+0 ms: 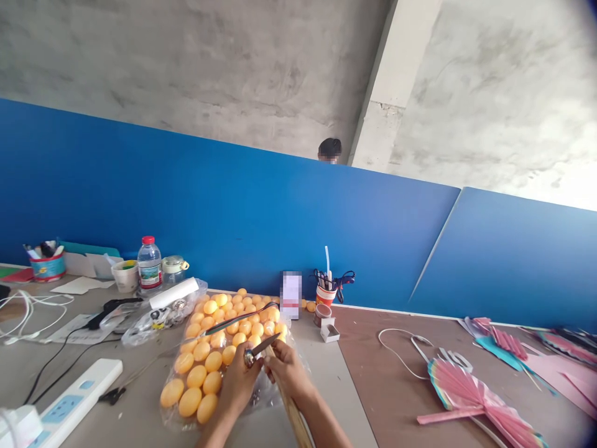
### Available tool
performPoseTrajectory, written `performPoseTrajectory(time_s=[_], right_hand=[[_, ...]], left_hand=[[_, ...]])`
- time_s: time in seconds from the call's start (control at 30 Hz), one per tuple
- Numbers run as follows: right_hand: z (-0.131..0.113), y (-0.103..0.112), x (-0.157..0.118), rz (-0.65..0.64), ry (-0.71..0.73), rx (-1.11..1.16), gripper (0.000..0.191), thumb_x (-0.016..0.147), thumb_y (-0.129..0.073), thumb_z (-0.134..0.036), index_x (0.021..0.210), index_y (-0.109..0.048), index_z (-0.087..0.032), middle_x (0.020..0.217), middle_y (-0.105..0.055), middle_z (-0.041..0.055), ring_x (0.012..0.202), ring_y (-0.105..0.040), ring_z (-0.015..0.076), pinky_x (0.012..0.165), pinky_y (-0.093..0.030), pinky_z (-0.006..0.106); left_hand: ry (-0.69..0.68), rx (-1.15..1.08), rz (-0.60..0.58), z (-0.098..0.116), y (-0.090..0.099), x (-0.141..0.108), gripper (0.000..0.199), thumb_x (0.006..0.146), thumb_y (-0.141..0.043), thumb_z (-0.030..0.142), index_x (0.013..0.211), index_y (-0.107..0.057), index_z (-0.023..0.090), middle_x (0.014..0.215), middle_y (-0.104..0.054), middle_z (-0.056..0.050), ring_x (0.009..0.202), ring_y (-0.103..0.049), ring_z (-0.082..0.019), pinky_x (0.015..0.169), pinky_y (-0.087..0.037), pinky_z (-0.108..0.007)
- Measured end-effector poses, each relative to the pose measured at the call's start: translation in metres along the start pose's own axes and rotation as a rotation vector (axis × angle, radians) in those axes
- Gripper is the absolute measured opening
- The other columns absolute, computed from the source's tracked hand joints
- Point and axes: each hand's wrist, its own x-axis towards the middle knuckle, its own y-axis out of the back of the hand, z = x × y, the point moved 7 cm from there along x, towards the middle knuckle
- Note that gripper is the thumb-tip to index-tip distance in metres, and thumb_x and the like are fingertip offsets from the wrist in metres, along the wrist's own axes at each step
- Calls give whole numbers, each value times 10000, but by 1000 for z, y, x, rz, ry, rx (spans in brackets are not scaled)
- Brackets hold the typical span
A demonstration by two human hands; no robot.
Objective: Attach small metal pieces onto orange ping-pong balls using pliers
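Gripping knife (250,357) in left hand (239,381), pinching wooden strip (293,414) in right hand (290,372), close beside blade (269,344). Holding both over bag (180,422) of orange balls (196,376) on bench (144,398), with power strip (77,398) off to left.

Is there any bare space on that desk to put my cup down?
Likely the brown tabletop, left of the pink paper fan, or the narrower grey strip between it and the bag of orange balls. The back left is crowded with a bottle, cups and cables; the far right with folded paper.
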Motion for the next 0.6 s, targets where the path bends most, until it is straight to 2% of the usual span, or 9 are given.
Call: performPoseTrajectory(time_s=[0.1, 0.2, 0.33, 0.5, 0.6], right_hand=[[1, 7, 4, 15, 25, 51, 257, 676, -681, -343, 852, -585, -182, 548, -519, -67, 431, -389, 72, 452, -302, 227], [1, 12, 7, 23, 38, 77, 309, 666, -698, -360, 890, -593, -174, 536, -526, -69, 417, -378, 72, 443, -291, 229], [-5, 7, 3, -5, 64, 113, 367, 692, -709, -419, 940, -600, -171, 556, -534, -62, 429, -388, 75, 463, -294, 238], [-4, -1, -2, 44, 13, 28, 196, 690, -708, -321, 783, -572, -214, 567, -518, -50, 460, -407, 87, 472, -304, 243], [-7, -2, -2, 28, 26, 53, 202, 690, -696, -332, 802, -575, -216, 557, -518, -51, 447, -394, 90, 472, -299, 248]], left_hand=[[-5, -33, -16, -1, -2, 0, 404, 815, -531, 521, 1066, -594, 210, 830, -696, -47, 757, -676, -246, 726, -523, -354], [34, -89, -55, -10, -7, 1, 493, 839, -471, 618, 1096, -562, 208, 685, -623, -2, 654, -636, -241, 674, -510, -360], [74, -164, -98, -18, -11, 3, 554, 874, -300, 730, 962, -540, 238, 591, -521, 22, 583, -583, -227, 623, -493, -356], [95, -154, -41, -10, -3, 1, 578, 855, -235, 767, 877, -516, 263, 653, -549, -15, 623, -591, -236, 649, -513, -373], [102, -121, -25, -5, 0, 0, 576, 841, -215, 776, 806, -498, 275, 615, -533, -14, 617, -579, -242, 662, -515, -385]])
